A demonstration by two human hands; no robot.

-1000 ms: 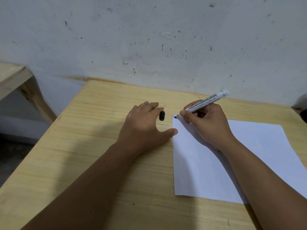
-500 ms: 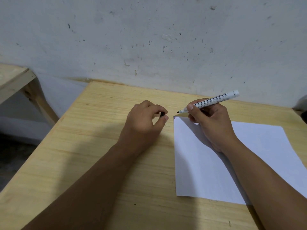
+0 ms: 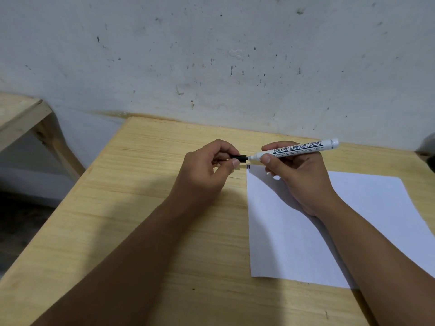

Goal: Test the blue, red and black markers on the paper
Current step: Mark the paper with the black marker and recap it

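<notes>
Both hands at marker [image 3: 297, 149], cap [image 3: 239, 158] touching tip

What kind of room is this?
Probably a plain workroom or a bare corner of a home. There is a simple wooden table pushed against a scuffed white wall, with just one paper and a marker on show.

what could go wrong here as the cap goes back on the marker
The cap in the left hand meets the marker tip nearly end on; a slight misalignment could ink the fingertips or bend the tip. The right hand hovers above the paper corner, so a dip could smudge the fresh marks there.
</notes>
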